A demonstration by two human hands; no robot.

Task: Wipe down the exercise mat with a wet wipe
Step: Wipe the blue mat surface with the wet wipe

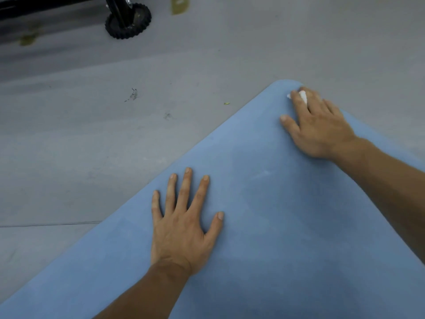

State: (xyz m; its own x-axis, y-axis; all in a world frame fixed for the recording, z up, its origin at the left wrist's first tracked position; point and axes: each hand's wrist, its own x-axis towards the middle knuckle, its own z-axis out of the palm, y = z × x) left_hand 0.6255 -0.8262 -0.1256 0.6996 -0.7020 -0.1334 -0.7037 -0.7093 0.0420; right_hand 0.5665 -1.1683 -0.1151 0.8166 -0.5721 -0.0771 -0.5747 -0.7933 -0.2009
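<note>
Exercise mat is lying flat on the floor, and the wet wipe is sitting at its far rounded corner, under the right grip. That grip is pressing down with its fingers laid nearly straight and close together over the wad, thumb stretched sideways onto the mat. It is pressing rather than pinching, and only a small white bunch is showing between the fingers. The wipe is probably being kept bunched small so that the fingertips are bearing on it and driving it right up to the edge.

The left grip is resting nearer the body, palm down, fingers fanned wide and holding nothing. It is likely taking the person's weight and pinning the mat so that it is not sliding or creasing under the rubbing.

The mat is looking soft and matt, a dusty blue foam with a fine grain. It is showing a faint pale streak and slightly darker patches between the hands; whether those are damp is hard to tell.

Around it the floor is showing smooth grey, with dark scuff marks and a tiny green speck near the mat's edge. Well apart, at the top, a black knobbly wheel is standing on a black frame, with a patch of yellowish tape near it.
</note>
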